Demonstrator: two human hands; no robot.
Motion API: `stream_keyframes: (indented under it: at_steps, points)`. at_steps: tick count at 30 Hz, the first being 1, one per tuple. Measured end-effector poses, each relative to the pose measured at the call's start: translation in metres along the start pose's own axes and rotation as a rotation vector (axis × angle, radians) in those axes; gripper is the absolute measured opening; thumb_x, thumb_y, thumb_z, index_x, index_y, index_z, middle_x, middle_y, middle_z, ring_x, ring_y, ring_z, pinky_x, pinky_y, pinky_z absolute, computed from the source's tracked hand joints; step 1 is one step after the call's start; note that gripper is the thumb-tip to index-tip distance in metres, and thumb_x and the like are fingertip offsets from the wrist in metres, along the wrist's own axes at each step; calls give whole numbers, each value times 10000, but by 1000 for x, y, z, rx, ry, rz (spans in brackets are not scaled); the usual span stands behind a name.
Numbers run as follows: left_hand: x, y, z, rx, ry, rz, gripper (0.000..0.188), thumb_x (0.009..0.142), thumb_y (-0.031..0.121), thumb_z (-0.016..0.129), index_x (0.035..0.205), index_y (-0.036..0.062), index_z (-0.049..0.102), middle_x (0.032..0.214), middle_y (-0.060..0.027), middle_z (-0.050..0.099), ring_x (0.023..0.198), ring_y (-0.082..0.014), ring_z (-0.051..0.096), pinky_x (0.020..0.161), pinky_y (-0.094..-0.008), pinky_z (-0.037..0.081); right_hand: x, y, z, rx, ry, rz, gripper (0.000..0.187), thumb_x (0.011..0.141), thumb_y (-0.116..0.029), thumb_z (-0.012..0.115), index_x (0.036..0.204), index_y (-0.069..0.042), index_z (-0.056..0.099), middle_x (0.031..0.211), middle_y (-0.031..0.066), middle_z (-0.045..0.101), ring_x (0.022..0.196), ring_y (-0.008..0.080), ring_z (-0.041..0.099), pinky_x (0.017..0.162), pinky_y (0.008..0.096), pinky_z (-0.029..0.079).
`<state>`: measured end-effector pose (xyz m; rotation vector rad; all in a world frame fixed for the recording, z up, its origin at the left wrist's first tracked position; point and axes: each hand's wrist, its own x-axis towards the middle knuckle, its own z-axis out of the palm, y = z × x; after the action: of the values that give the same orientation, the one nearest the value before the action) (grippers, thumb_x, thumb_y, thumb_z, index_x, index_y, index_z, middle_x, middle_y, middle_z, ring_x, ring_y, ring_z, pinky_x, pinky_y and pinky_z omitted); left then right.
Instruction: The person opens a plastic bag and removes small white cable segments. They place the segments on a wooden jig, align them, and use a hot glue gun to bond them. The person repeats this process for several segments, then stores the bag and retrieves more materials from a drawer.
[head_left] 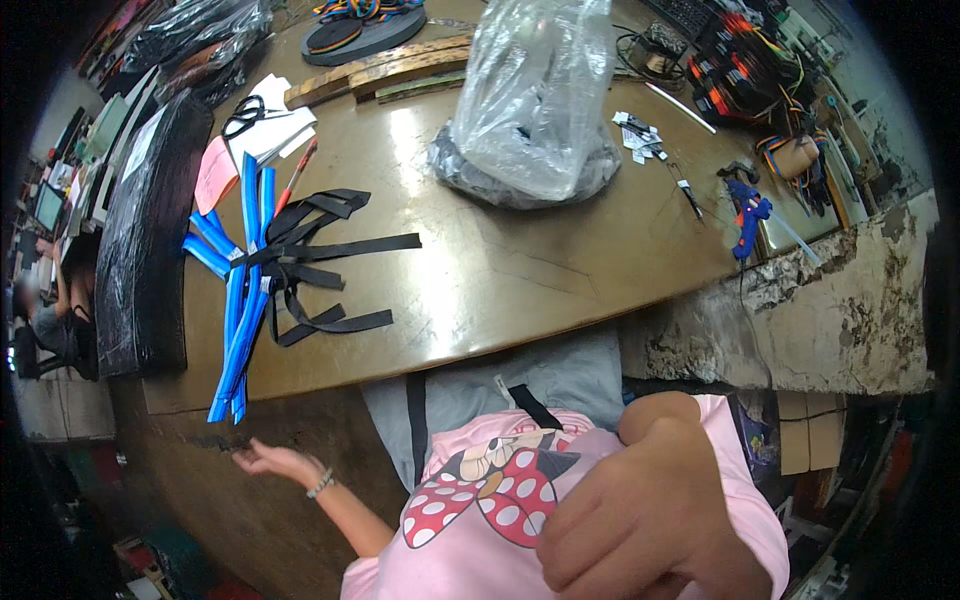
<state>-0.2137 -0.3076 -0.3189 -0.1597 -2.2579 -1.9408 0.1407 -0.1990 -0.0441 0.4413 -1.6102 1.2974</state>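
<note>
My left hand point(268, 461) is off the table's left front edge, palm turned up and fingers loosely apart, with nothing in it. Just above it hang the lower ends of several blue padded strips point(235, 325) that cross in a bundle on the table. Black webbing straps point(325, 232) fan out from the bundle toward the right. My right hand point(630, 520) is raised in front of my chest, close to the camera, with its fingers curled in. Whatever those fingers hold, if anything, is hidden.
On the brown table point(480, 290) stands a clear plastic bag point(535, 110) with dark contents. Scissors point(243, 117), papers point(275, 130) and a red pen point(297, 175) lie at the far left. A blue glue gun point(747, 220) sits at the right edge, and a black wrapped package point(150, 240) stands at the left.
</note>
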Motion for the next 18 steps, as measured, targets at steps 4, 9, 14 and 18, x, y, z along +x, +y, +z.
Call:
stream_keyframes:
  at_steps: [4, 9, 14, 18]
  points:
    - [-22, 109, 17, -235, -170, 442, 480, 883, 67, 521, 1304, -20, 308, 1301, -187, 385, 1222, -277, 385, 1038, -432, 312, -15, -14, -32, 47, -178, 52, 283, 778, -108, 628, 1033, -227, 602, 668, 106, 512, 502, 165, 483, 416, 284, 359]
    - [-118, 194, 89, -306, -988, 536, 823, 739, 116, 703, 1393, 26, 210, 1391, -190, 324, 1279, -281, 347, 1056, -404, 292, -72, -26, -76, -787, 927, 612, 187, 816, -98, 610, 983, -25, 652, 861, 78, 640, 686, 132, 575, 648, 261, 471]
    - [-176, 232, 158, -186, -1400, 654, 1109, 593, 209, 819, 1424, 11, 113, 1440, -206, 229, 1326, -322, 259, 1091, -404, 218, -173, -41, -206, -1801, 982, 979, 238, 825, -142, 626, 1009, 9, 629, 900, 126, 598, 734, 229, 586, 687, 318, 474]
    - [-191, 248, 207, 81, -1507, 978, 1085, 579, 246, 836, 1397, -17, 174, 1429, -218, 247, 1308, -307, 287, 1082, -343, 229, -224, -40, -248, -1947, 849, 998, 246, 810, -180, 649, 967, 9, 641, 912, 150, 589, 775, 294, 572, 714, 362, 461]
